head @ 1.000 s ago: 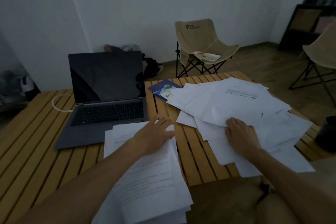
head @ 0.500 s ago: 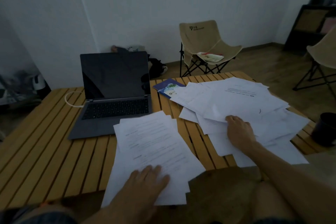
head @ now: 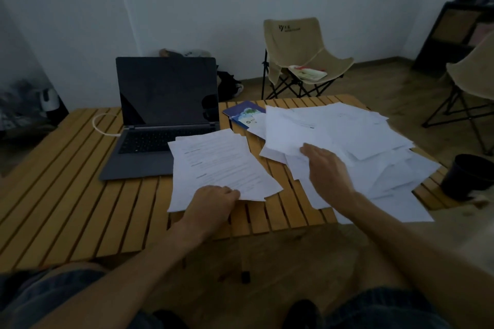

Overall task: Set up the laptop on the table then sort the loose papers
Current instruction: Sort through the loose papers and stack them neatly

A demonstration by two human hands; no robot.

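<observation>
The loose papers [head: 355,141] lie white and fanned on the right half of the slatted table [head: 66,181], some hanging over its near edge; a careless pull could slide them off. The right hand [head: 326,168] pinches some sheets, the left hand [head: 213,200] grips the sorted stack [head: 219,165] beside the open laptop [head: 163,120]

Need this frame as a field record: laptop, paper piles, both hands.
laptop: open on the slatted table, screen dark
left stack: overlaps the laptop's right front corner
right pile: loose, spread out
left hand: holds the left stack's near edge
right hand: pinches a sheet in the right pile
</observation>
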